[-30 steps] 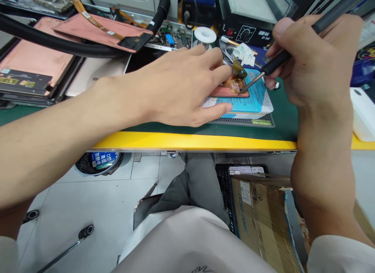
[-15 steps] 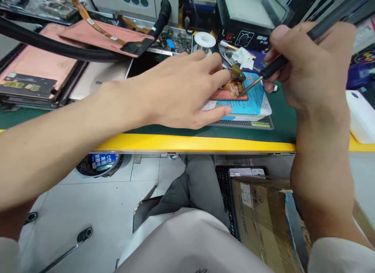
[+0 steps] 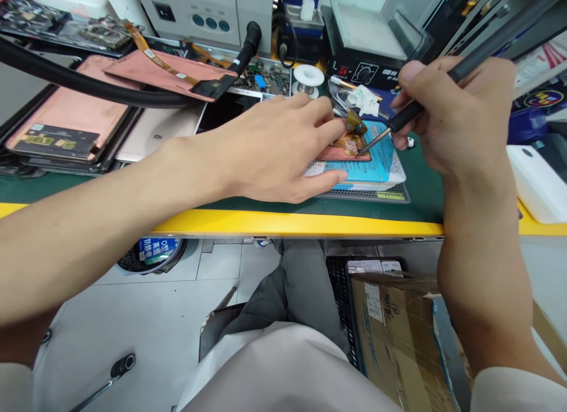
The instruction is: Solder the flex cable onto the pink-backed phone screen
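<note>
The right hand (image 3: 456,117) is closed in a pen grip around a slim black-handled soldering iron (image 3: 410,114), its thin metal tip angled down and left onto a small gold-toned circuit board (image 3: 349,145); whether the tip touches or sits just above the board I cannot tell; that board lies on a copper-pink sheet (image 3: 341,154), directly beneath the iron and just ahead of the left hand's fingertips; the left hand (image 3: 274,149) lies flat and open, fingers spread, holding nothing that shows; its index fingertip sits just beside an amber tape piece (image 3: 356,123), and its thumb reaches over a blue mat (image 3: 376,164), which rests on a grey metal grid (image 3: 367,193); past the left fingers stands a solder spool (image 3: 308,77); beyond the right hand is a black bench unit with a dial (image 3: 365,73); left of the left hand lie copper-backed device panels (image 3: 66,128) under a thick black hose (image 3: 80,84); below both wrists runs a yellow bench edge (image 3: 292,225); under the right forearm sits a cardboard box (image 3: 398,341).
</note>
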